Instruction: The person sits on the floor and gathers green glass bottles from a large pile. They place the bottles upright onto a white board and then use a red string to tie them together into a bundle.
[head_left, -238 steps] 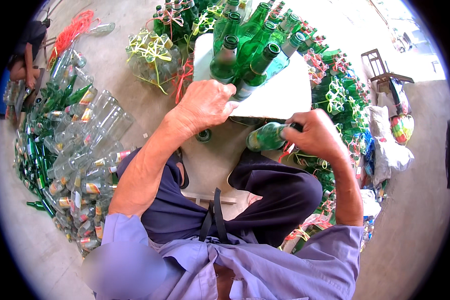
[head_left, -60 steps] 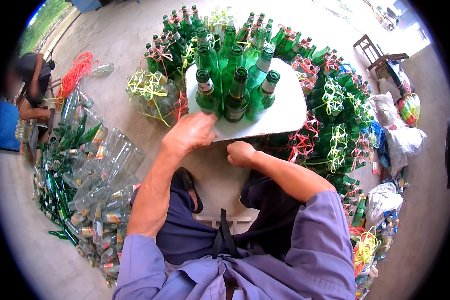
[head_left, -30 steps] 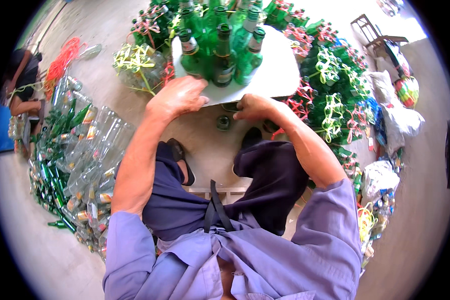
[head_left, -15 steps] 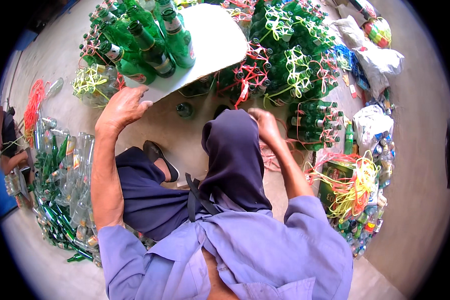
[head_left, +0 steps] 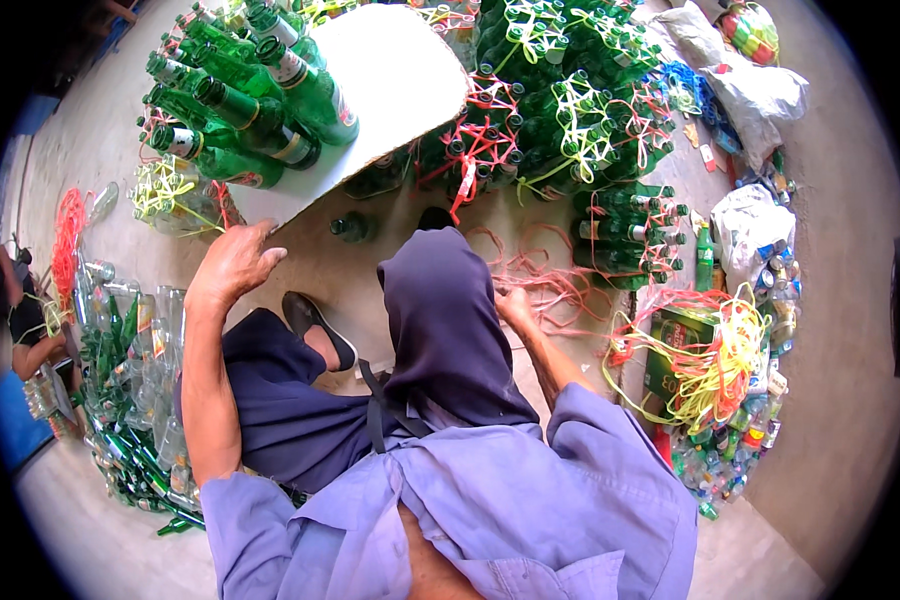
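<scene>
Looking down from head height, the view shows a person in a lilac shirt and dark trousers seated low on a pale concrete floor (head_left: pixel 850 330) in daylight, ringed by glass bottles.

The left hand (head_left: pixel 232 265) rests on the near edge of a white board (head_left: pixel 390 80), fingers curled loosely over the rim and thumb out to the side. The board serves as a small desk. It is tilted in this view, and a cluster of green bottles (head_left: pixel 255 110) stands on its far left part, necks close together. A single green bottle (head_left: pixel 352 228) lies on the floor just beneath the board's edge.

The right hand (head_left: pixel 515 303) is down by the right knee, touching a tangle of pink string (head_left: pixel 555 285) spread on the floor. The knee hides part of the hand, so whether it pinches the string cannot be told.

Beyond the board, tied bundles of green bottles (head_left: pixel 570 110) bound with red and yellow string are stacked close together. To the right lies a heap of yellow string (head_left: pixel 715 365) over a green box, with white sacks (head_left: pixel 755 215) behind. On the left a loose pile of clear and green bottles (head_left: pixel 130 400) covers the floor, and another person's arm (head_left: pixel 35 350) shows at the edge.
</scene>
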A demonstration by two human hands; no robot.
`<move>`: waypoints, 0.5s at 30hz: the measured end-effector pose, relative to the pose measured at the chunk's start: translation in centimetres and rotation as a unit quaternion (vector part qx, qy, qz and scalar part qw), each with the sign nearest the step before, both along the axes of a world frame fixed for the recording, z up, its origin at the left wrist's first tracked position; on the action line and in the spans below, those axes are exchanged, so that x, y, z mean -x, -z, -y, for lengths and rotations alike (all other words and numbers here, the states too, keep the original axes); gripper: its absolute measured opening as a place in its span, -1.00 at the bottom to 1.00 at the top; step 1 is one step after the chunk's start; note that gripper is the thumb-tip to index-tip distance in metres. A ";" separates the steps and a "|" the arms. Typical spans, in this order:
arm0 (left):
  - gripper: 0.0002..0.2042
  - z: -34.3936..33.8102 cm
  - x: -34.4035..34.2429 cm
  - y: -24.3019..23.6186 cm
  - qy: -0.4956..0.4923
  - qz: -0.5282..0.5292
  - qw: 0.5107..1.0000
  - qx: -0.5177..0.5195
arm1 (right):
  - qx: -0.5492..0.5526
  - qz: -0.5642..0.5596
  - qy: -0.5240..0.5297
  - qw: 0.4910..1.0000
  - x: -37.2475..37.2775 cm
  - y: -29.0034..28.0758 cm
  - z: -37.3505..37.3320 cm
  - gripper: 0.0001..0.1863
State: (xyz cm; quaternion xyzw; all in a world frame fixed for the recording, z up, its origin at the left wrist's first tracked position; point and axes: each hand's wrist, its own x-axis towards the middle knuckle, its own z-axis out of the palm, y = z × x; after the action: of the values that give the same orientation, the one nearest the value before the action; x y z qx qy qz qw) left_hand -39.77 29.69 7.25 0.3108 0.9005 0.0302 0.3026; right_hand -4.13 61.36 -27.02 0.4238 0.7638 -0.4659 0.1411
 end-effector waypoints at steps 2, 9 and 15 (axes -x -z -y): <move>-0.59 0.1 -0.5 -0.3 0.007 -0.022 1.000 -0.021 | -0.029 -0.045 0.014 0.998 0.7 1.9 -0.8 -0.51; -0.57 -0.4 -1.2 -0.9 0.008 -0.023 0.999 -0.035 | 0.124 -0.037 0.157 0.979 5.2 3.1 -1.3 -0.33; -0.56 -0.8 -1.7 -1.1 0.027 -0.021 0.997 -0.072 | 0.064 0.064 0.108 0.990 6.3 4.9 -1.8 -0.36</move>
State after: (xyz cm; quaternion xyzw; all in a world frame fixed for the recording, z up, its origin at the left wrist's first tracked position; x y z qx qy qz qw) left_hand -38.12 30.46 8.33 0.3569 0.8934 0.0799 0.2611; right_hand -10.46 63.20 -31.92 0.5228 0.6719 -0.4979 0.1656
